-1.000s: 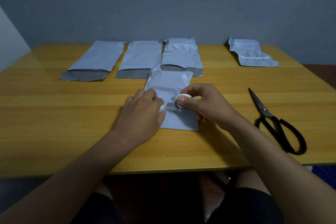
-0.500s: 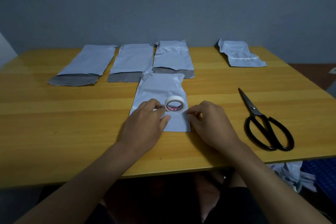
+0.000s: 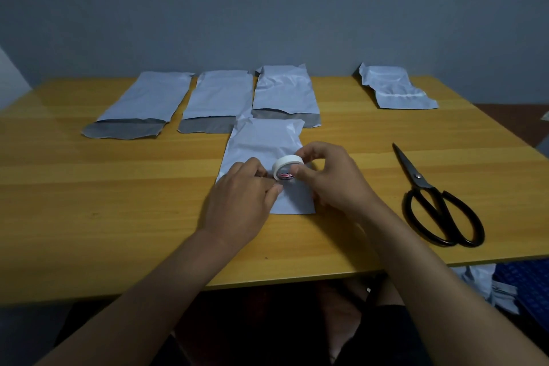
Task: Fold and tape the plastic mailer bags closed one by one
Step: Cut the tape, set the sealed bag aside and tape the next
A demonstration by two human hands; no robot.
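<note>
Mailer in work: a folded white mailer bag (image 3: pixel 265 142) lies flat on the bench (image 3: pixel 89 202), near the front edge, under both hands.
Tape roll: white tape roll (image 3: pixel 287 167) stands tilted on edge on that bag.
Right hand: the right hand (image 3: pixel 332 178) pinches the roll, fingers over the top and thumb at its near face.
Left hand: the left hand (image 3: pixel 240 202) presses down on the bag just left of the roll, fingers bent; whether it pinches the tape end cannot be told.
Waiting bags: three open mailers (image 3: pixel 219 95) lie in a row behind.
Far right: a crumpled mailer (image 3: pixel 395 89) lies apart.
Scissors: black scissors (image 3: pixel 430 202) lie closed, right of the hands.
</note>
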